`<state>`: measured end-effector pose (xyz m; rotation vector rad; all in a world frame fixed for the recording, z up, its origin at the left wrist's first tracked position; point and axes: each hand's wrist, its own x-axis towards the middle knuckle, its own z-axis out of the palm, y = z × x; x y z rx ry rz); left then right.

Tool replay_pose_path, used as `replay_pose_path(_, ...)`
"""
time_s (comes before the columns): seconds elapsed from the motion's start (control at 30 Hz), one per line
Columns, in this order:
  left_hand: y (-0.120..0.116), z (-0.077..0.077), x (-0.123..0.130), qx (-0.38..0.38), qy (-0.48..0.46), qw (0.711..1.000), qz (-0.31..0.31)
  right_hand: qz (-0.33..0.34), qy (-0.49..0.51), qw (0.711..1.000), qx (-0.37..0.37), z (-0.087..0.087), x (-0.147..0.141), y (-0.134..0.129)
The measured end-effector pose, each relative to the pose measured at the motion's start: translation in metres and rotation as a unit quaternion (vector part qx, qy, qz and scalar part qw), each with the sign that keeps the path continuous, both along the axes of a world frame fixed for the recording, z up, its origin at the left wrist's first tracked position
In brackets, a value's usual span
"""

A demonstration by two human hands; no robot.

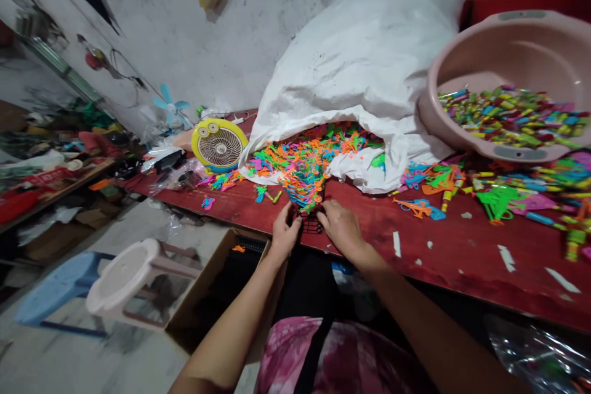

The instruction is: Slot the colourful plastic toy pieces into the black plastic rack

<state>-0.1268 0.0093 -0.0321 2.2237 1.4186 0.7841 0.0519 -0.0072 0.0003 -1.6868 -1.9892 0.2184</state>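
Note:
My left hand (285, 234) and my right hand (339, 228) meet at the front edge of the red-painted table (462, 258). Both grip a small black grid-like rack (310, 226). A tall bunch of orange, blue and green plastic toy pieces (302, 181) rises from it, though my fingers partly hide its base. Behind it, a heap of similar pieces (318, 148) spills from under a white woven sack (360, 55). Loose pieces (425, 181) lie to the right of my right hand.
A pink plastic basin (503, 37) of colourful small parts (512, 117) stands at the right of the table. A yellow fan (219, 144) is at the table's back left. Below the edge are a cardboard box (217, 283) and a pale stool (133, 274).

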Motion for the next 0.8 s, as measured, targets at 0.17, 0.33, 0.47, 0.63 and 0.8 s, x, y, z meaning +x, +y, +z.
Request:
replay_pose_path(0.17,-0.012,-0.003,0.031,-0.011,-0.023,0.993,0.114,-0.013,0.019,1.0,-0.002,-0.006,0.019,0.011)
replay_pose_path(0.33,-0.052,-0.011,0.075,-0.04,0.005,0.996,0.08,0.002,0.061,0.998,-0.012,-0.009,0.098,0.02)
replay_pose_path(0.47,-0.071,0.019,0.088,-0.05,-0.005,0.999,-0.021,0.068,0.127,0.988,-0.054,-0.003,0.155,0.019)
replay_pose_path(0.63,-0.03,0.109,0.082,0.201,-0.099,0.974,0.023,0.079,0.156,0.983,-0.061,-0.002,0.168,0.017)
replay_pose_path(0.8,0.065,0.167,0.11,0.155,0.03,0.973,-0.169,0.068,0.147,0.986,-0.047,-0.003,0.158,0.014)
